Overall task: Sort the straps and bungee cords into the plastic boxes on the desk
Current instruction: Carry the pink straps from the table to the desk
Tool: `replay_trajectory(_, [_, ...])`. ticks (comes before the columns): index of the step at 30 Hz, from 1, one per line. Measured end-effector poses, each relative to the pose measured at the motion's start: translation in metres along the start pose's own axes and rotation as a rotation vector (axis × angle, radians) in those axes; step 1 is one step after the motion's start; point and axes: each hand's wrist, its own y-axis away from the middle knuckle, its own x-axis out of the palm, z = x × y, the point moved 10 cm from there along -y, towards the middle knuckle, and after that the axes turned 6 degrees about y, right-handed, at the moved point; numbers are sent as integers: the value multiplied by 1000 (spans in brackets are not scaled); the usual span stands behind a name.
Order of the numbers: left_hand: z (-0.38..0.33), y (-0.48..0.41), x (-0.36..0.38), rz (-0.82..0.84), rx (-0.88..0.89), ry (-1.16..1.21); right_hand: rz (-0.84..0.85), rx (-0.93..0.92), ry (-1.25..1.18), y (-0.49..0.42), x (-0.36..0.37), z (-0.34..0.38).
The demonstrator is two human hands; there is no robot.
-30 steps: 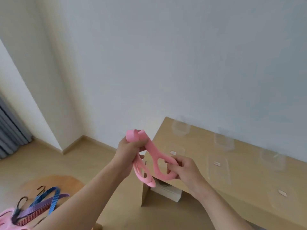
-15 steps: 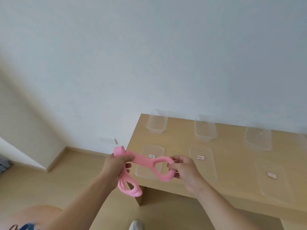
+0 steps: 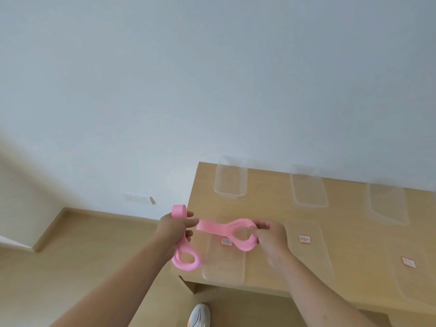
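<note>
I hold a pink strap [image 3: 213, 227] with looped ends stretched between both hands, above the left front corner of the wooden desk [image 3: 266, 208]. My left hand [image 3: 175, 228] grips its left part; one loop hangs below that hand and a short end sticks up above it. My right hand [image 3: 269, 234] pinches the right loop. Just under the strap lies a clear plastic piece with a red-edged label [image 3: 224, 263]. Three clear plastic boxes stand along the wall: left [image 3: 230, 178], middle [image 3: 308, 187], right [image 3: 387, 201].
Two more flat clear pieces with labels lie at the desk's front, middle [image 3: 306, 246] and right [image 3: 415, 274]. A white shoe [image 3: 199, 315] shows on the wooden floor below the desk edge. A wall socket [image 3: 138, 198] sits low on the white wall at left.
My view has swung right and closer to the desk; the stool with the other cords has left the view. Both hands carried the pink strap over the desk's left front corner.
</note>
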Motion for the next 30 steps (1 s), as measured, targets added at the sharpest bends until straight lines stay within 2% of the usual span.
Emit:
replay_trajectory(4, [-3, -25, 0, 55, -33, -42, -96, 93, 20, -14, 6, -19])
replay_trajectory(6, [-5, -33, 5, 99, -47, -36, -148, 62, 116, -12, 7, -18])
replay_trajectory(8, [-8, -41, 13, 134, -62, -12, -226, -116, 412, -5, 9, 0])
replay_trajectory(10, [-10, -47, 22, 166, -78, 11, -321, -452, 699, 18, 24, 29])
replay_trajectory(12, [-11, -52, 32, 197, -99, 37, -226, -674, 853, 37, 58, 32])
replay_trajectory(13, [-11, -53, 36, 209, -110, 46, -127, -697, 913, 41, 75, 23])
replay_trajectory(15, [-12, -53, 43, 229, -125, 47, 22, -624, 1000, 37, 94, -2])
replay_trajectory(20, [-14, -51, 54, 259, -134, 46, 51, -570, 1052, 22, 92, -6])
replay_trajectory(22, [-14, -47, 61, 268, -152, 83, 32, -605, 1040, 17, 88, -2])
replay_trajectory(24, [-13, -41, 68, 273, -182, 151, 27, -631, 856, 22, 82, 11])
replay_trajectory(26, [-11, -34, 73, 262, -229, 249, 69, -451, 393, 25, 65, 19])
replay_trajectory(28, [-9, -28, 76, 242, -259, 362, 299, -165, -64, 32, 72, 11])
replay_trajectory(30, [-7, -23, 78, 217, -259, 440, 461, -71, -181, 44, 78, 10])
